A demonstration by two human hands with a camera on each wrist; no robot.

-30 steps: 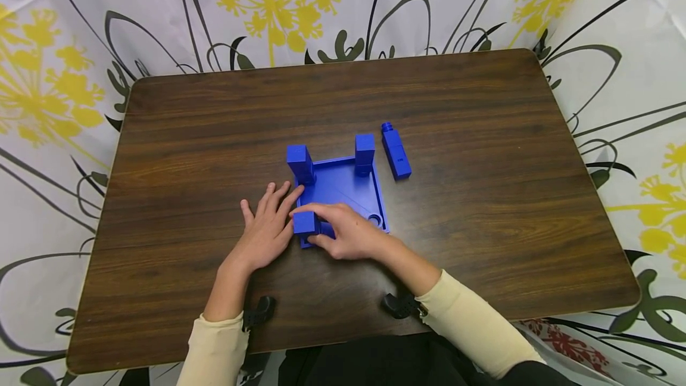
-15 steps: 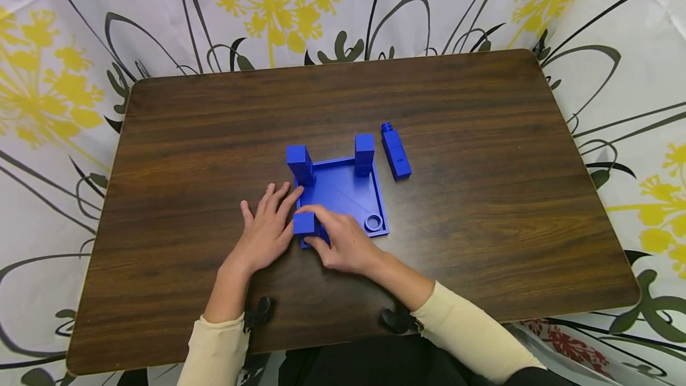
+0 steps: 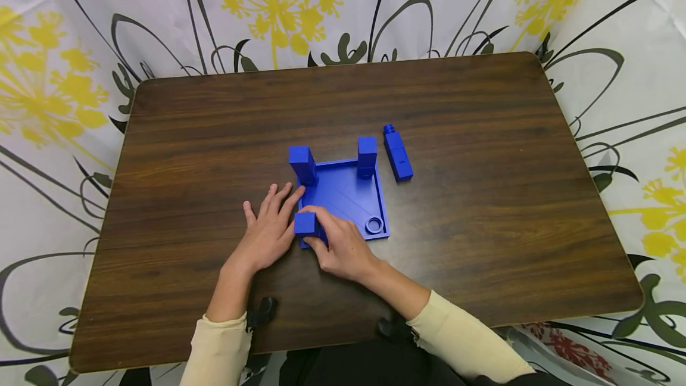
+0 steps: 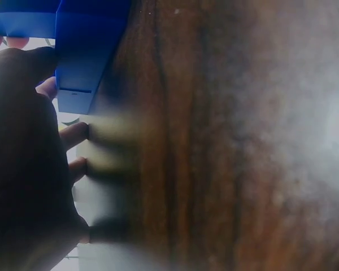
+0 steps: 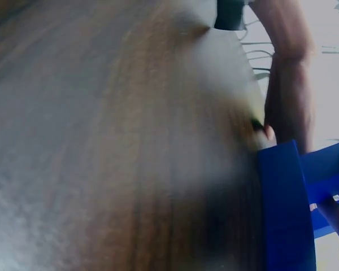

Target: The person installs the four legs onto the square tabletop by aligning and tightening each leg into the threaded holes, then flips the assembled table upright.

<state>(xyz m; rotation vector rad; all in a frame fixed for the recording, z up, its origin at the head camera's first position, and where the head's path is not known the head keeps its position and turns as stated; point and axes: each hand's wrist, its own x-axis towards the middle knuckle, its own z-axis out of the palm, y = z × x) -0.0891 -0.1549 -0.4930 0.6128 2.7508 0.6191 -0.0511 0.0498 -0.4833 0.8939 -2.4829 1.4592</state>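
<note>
A square blue plate [image 3: 345,186] with a raised rim lies on the table. Blue square posts stand upright at three corners: back left [image 3: 302,164], back right [image 3: 367,156] and front left [image 3: 305,224]. My right hand [image 3: 345,249] holds the front-left post between thumb and fingers; its foot is partly hidden. At the front-right corner the plate shows a round socket ring [image 3: 367,225]. Palm down, my left hand [image 3: 265,234] lies along the plate's left side with fingers spread, index fingertip against the edge. The right wrist view shows the plate's side [image 5: 288,209].
Just right of the plate lies a loose blue post [image 3: 398,156] with a round, threaded-looking end pointing away. The brown wooden table [image 3: 482,195] reaches well past both hands. Behind it hangs a patterned cloth [image 3: 321,11].
My right hand has turned slightly around the front-left post, its wrist swinging toward me, and the socket ring has come fully into view. My left hand has stayed put.
</note>
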